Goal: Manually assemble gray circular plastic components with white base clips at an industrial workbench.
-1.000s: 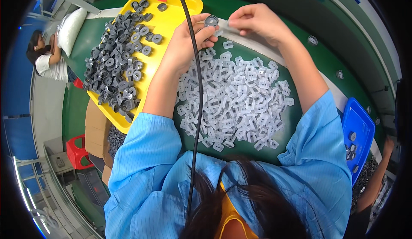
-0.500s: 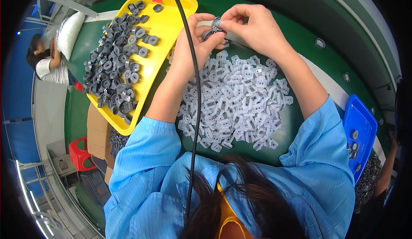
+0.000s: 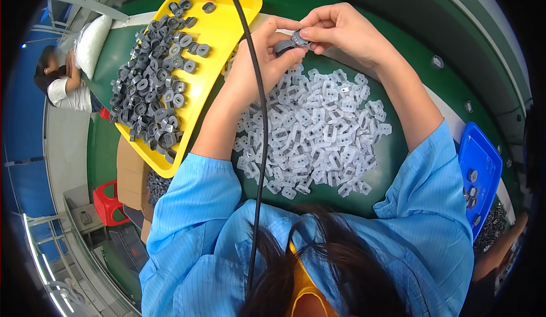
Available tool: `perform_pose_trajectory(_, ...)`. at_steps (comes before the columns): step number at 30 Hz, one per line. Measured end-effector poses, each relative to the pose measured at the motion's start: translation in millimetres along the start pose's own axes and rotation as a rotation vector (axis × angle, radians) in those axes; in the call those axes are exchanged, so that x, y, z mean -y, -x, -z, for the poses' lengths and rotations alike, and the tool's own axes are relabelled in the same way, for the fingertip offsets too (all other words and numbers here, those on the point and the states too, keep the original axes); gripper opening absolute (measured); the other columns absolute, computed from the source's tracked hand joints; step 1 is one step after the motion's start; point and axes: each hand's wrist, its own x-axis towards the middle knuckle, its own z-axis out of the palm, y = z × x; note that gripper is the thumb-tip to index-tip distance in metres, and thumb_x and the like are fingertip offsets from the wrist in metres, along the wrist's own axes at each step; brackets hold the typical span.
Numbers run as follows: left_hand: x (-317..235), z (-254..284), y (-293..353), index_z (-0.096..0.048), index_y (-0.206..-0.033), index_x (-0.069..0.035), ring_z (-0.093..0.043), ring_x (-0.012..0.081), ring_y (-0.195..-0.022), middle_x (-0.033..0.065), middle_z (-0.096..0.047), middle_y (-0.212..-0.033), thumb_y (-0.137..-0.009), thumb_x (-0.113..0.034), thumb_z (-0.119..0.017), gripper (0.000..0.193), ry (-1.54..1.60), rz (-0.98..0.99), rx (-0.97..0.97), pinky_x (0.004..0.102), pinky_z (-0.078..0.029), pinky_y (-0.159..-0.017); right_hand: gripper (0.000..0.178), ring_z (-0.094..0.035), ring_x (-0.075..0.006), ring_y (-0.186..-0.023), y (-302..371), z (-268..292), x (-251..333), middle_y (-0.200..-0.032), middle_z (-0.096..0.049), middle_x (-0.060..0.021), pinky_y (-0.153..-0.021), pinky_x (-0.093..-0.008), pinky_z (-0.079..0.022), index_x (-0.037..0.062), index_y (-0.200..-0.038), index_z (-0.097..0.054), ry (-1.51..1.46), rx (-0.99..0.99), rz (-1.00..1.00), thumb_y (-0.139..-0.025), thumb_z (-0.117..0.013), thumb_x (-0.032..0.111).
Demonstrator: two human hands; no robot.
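Above the far edge of a heap of translucent white plastic pieces [image 3: 310, 132], both hands meet. My left hand [image 3: 259, 61] is closed around a dark grey round plastic part [image 3: 282, 47]. My right hand [image 3: 350, 35] pinches a grey ring-like part [image 3: 300, 38] between thumb and fingers, against or just beside the dark one; whether the two are joined I cannot tell. To the left, a yellow tray [image 3: 196, 98] carries many loose dark grey round caps [image 3: 145, 84], piled along its left side.
A black cable [image 3: 265, 118] hangs across the view, over my left wrist. On the right stands a blue tray [image 3: 478, 152] with several grey parts. Small parts [image 3: 437, 62] lie on the green belt beyond. A cardboard box [image 3: 131, 172] and red stool [image 3: 107, 203] are at left; another person [image 3: 62, 81] is there.
My right hand has tilted, and the grey ring part has moved slightly right and down, closer over the dark part. The small parts on the green belt have shifted right.
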Motion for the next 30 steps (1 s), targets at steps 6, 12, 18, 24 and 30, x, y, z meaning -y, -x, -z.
perform_pose_trajectory(6, 10.8, 9.5, -5.5, -0.054, -0.114, 0.003, -0.062, 0.0111, -0.077, 0.0067, -0.064, -0.090, -0.088, -0.007, -0.063, 0.029, 0.440, 0.142, -0.088, 0.0216, -0.052, -0.071, 0.018, -0.060, -0.0070, -0.070, 1.6, 0.1, 7.3, -0.081, -0.065, -0.0047, -0.067, -0.0193, -0.048, -0.0018, -0.097, -0.064, 0.013, 0.003, 0.035, -0.081, -0.066, 0.008)
perform_pose_trajectory(12, 19.8, 11.6, -9.9, -0.053, -0.116, 0.004, -0.063, 0.0171, -0.082, 0.0111, -0.060, -0.098, -0.092, -0.006, -0.054, 0.026, 0.767, 0.115, -0.202, 0.0243, -0.055, -0.077, 0.028, -0.065, -0.0155, -0.077, -11.1, -0.3, -8.6, -0.083, -0.069, -0.0075, -0.074, -0.0294, -0.050, 0.0021, -0.095, -0.068, 0.329, -0.274, 0.174, -0.075, -0.071, 0.021)
perform_pose_trajectory(18, 15.8, 3.9, -12.2, -0.053, -0.117, 0.002, -0.063, 0.0178, -0.081, 0.0101, -0.060, -0.097, -0.093, -0.006, -0.051, 0.026, 0.481, 0.183, -0.271, 0.0250, -0.054, -0.073, 0.026, -0.064, -0.0197, -0.085, -18.5, 38.0, -49.0, -0.097, -0.068, -0.0093, -0.078, -0.0309, -0.049, 0.0040, -0.100, -0.068, 0.742, -0.594, 0.135, -0.078, -0.068, 0.018)
perform_pose_trajectory(24, 23.2, 9.4, -11.2, -0.054, -0.116, 0.002, -0.059, 0.0101, -0.076, 0.0062, -0.061, -0.090, -0.084, -0.006, -0.064, 0.035, -0.250, 0.050, -0.248, 0.0213, -0.050, -0.067, 0.022, -0.054, -0.0196, -0.091, -5.8, 14.9, -19.7, -0.097, -0.059, -0.0035, -0.082, -0.0308, -0.045, 0.0093, -0.096, -0.069, 0.650, 0.017, 0.330, -0.075, -0.064, 0.007)
perform_pose_trajectory(30, 24.7, 6.5, -11.9, -0.052, -0.108, 0.006, -0.061, 0.0094, -0.077, 0.0090, -0.062, -0.091, -0.076, -0.003, -0.073, 0.040, -0.390, 0.038, -0.278, 0.0206, -0.051, -0.071, 0.015, -0.054, -0.0167, -0.093, -8.7, 1.8, -24.0, -0.088, -0.060, -0.0017, -0.081, -0.0295, -0.045, 0.0052, -0.092, -0.070, 0.736, 0.070, 0.392, -0.079, -0.069, 0.013)
